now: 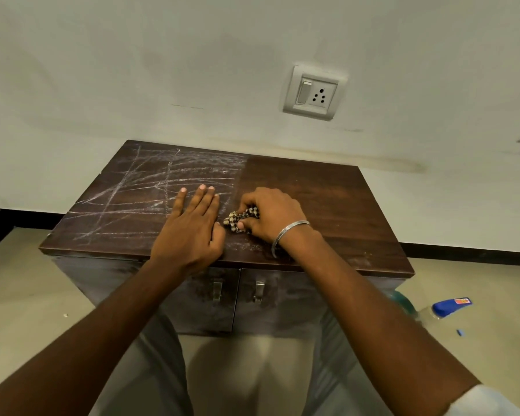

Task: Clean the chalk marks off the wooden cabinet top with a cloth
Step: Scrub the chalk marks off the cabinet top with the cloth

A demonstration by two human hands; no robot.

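Observation:
The dark wooden cabinet top (327, 187) carries white chalk marks (150, 175) across its left half, while its right half looks bare and dark. My right hand (270, 214), with a metal bangle on the wrist, is closed around a bunched checked cloth (240, 219) and presses it on the wood near the middle front. My left hand (192, 226) lies flat on the top just left of the cloth, fingers stretched out over the chalked area, holding nothing.
The cabinet stands against a pale wall with a switch and socket plate (312, 93) above it. Two doors with metal handles (258, 291) face me. On the floor at the right lies a bottle with a blue cap (446, 306).

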